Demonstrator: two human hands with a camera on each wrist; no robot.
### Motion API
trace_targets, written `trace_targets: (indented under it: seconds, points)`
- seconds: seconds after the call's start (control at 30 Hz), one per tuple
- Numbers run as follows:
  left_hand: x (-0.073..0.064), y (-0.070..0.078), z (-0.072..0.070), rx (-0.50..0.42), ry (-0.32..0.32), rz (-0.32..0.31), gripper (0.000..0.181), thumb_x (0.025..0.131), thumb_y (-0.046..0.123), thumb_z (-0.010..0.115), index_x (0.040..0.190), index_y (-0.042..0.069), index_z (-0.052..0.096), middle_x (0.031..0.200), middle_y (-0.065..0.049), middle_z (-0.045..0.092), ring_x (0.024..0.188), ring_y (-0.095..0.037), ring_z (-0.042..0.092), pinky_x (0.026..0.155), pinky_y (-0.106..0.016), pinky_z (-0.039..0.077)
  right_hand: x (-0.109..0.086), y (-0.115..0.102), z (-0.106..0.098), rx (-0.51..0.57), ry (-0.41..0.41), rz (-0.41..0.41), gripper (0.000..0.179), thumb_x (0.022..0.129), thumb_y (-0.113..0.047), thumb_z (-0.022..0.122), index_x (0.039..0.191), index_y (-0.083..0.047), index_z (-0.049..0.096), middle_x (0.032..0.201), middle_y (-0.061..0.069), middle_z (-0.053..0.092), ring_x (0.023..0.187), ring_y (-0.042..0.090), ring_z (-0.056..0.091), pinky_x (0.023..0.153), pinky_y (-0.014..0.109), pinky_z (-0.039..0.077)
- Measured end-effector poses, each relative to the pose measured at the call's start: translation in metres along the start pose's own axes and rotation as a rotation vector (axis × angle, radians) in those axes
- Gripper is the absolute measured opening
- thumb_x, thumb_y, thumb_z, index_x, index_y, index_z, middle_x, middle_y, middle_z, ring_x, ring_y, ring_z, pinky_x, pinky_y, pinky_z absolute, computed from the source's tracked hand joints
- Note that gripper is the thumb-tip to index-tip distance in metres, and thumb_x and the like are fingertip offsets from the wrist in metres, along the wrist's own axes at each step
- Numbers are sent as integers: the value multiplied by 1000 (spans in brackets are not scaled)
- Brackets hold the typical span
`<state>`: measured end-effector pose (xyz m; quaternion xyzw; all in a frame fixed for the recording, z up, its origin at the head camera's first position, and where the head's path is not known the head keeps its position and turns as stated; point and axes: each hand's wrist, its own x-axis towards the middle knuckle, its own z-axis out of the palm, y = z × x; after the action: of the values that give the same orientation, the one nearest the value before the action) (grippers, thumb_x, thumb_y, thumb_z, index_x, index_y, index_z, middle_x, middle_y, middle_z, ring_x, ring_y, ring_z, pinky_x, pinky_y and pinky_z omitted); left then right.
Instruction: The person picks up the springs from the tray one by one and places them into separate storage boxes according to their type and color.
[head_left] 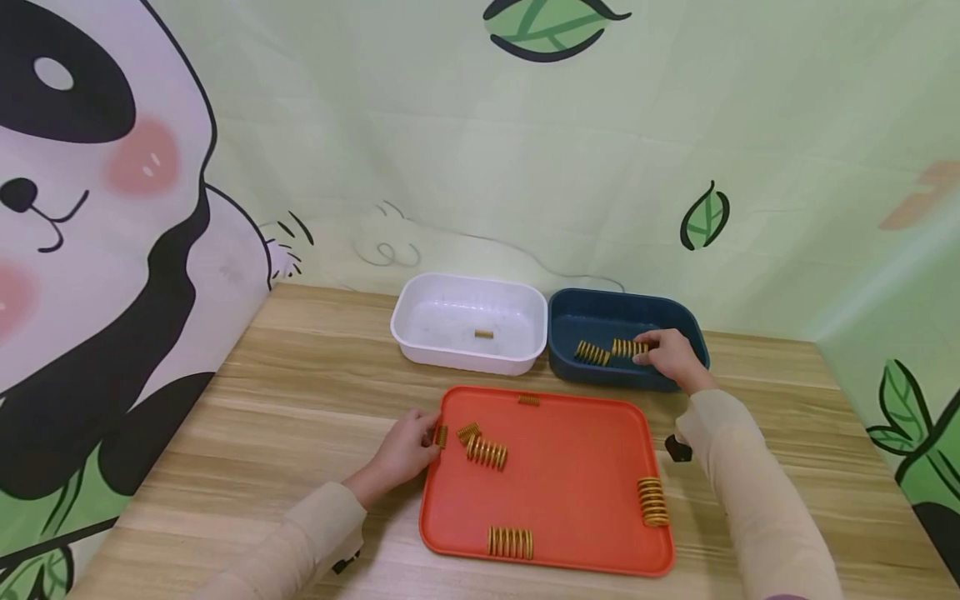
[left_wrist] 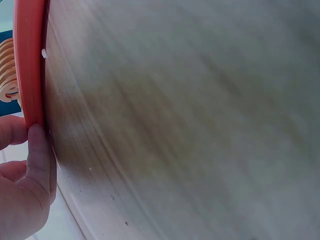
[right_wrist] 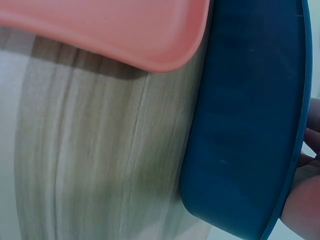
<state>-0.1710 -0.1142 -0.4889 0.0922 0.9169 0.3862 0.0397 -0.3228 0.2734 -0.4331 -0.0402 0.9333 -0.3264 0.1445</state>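
At the left side of the red tray (head_left: 555, 500), my left hand (head_left: 405, 448) pinches the rim between thumb and fingers; the left wrist view shows the thumb (left_wrist: 39, 155) against the outer wall. Right beside those fingertips lies a small coil spring (head_left: 441, 437). My right hand (head_left: 671, 358) reaches into the dark blue bin (head_left: 622, 304) and pinches the right end of a large gold coil spring (head_left: 628, 347). Another large spring (head_left: 592, 353) lies to its left in that bin. In the right wrist view the bin wall (right_wrist: 245, 125) hides the spring and most of the fingers.
A white bin (head_left: 435, 321) with one small spring (head_left: 483, 334) stands left of the blue one. On the tray are more springs, large (head_left: 487, 452) and small (head_left: 528, 400), some along its edges. A printed cloth (head_left: 420, 150) hangs behind the wooden table (head_left: 315, 358).
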Motion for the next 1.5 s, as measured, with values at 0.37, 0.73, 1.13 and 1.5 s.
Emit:
trace_targets:
  seconds: [0.37,0.73,1.13,1.5]
  points:
    - [0,1,0,-3,11,-10,51,71,-7,60,119,-11,48,101,-18,52,71,-16,55,56,-20,46,4,-1,1,-8,-2,9,43,83,-8,57,122,7,47,122,28,46,109,38,44,90,47,41]
    - [-1,2,-1,0,-1,-23,51,72,-5,61,121,-10,48,102,-18,52,71,-15,53,55,-20,45,6,-4,1,3,-16,13,42,82,-8,57,121,8,48,124,29,44,111,39,42,93,48,38]
    - [-1,2,-1,-4,-3,-31,51,72,-6,61,121,-10,48,99,-16,51,72,-16,53,56,-20,45,13,-4,5,3,-21,-6,41,83,-8,57,120,8,49,123,28,46,110,38,42,93,48,38]
    - [-2,2,-1,-9,-4,-25,51,71,-7,60,121,-10,48,100,-17,51,72,-16,53,57,-21,46,15,-6,8,7,-22,-5,41,82,-10,59,118,7,50,120,27,48,107,37,44,92,48,39]
